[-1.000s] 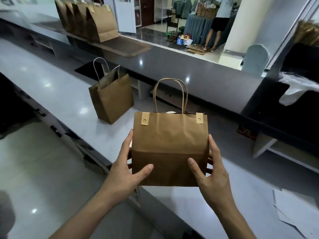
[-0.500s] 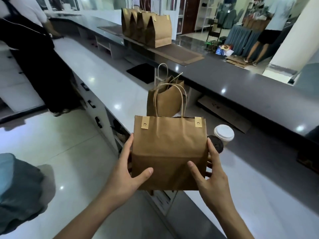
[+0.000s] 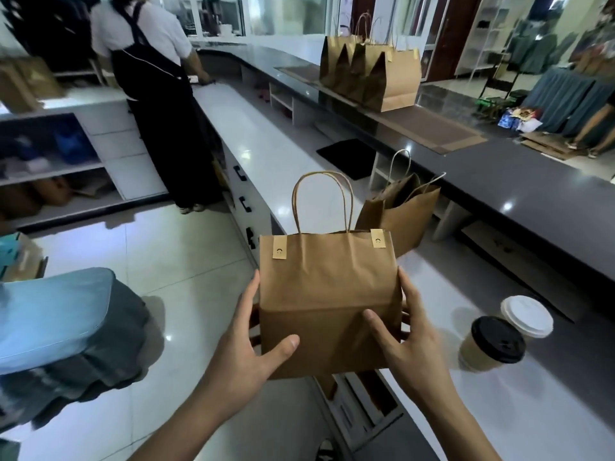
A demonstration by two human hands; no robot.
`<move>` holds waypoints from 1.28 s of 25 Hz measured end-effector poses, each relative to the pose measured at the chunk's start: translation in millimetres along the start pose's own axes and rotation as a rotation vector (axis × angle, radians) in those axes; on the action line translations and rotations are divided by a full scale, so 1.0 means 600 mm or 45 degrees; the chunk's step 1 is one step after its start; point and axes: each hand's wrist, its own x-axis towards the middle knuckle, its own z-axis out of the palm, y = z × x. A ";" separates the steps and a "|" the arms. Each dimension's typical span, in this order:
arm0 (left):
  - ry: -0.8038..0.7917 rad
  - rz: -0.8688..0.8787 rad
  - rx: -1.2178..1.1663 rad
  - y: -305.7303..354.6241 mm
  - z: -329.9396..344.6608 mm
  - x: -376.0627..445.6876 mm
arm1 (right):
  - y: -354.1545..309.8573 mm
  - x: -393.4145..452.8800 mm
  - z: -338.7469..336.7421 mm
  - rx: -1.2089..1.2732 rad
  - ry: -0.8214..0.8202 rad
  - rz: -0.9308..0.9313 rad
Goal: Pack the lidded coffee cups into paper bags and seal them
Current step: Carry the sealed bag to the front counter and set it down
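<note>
sealed paper bag (image 3: pixel 327 294) was held upright off the bench (image 3: pixel 499 410) edge.
its lower sides were clasped by the left hand (image 3: pixel 246 347) and right hand (image 3: pixel 404 344); its contents were hidden. two lidded cups (image 3: pixel 491 344) and an open bag (image 3: pixel 401 214) were left on the bench.

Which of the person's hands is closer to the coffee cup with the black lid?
The right hand. It grips the paper bag's right side, next to the black-lidded cup; the left hand grips the bag's far side.
</note>
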 end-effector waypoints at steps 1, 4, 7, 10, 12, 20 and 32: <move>0.018 -0.004 -0.001 -0.003 -0.005 0.007 | -0.001 0.013 0.007 0.009 -0.020 -0.001; 0.074 -0.021 0.014 -0.010 -0.019 0.037 | -0.001 0.059 0.031 0.003 -0.059 -0.011; 0.131 -0.017 0.024 -0.006 -0.029 0.085 | -0.009 0.118 0.052 0.034 -0.099 -0.031; 0.183 -0.009 0.044 0.003 -0.035 0.143 | -0.016 0.194 0.065 0.048 -0.155 -0.040; 0.214 0.003 0.050 0.009 -0.035 0.185 | -0.019 0.245 0.071 0.053 -0.185 -0.052; 0.316 0.031 -0.015 0.035 -0.027 0.348 | -0.041 0.432 0.075 0.082 -0.235 -0.091; 0.251 0.085 -0.071 0.049 -0.069 0.533 | -0.077 0.611 0.112 -0.047 -0.159 -0.072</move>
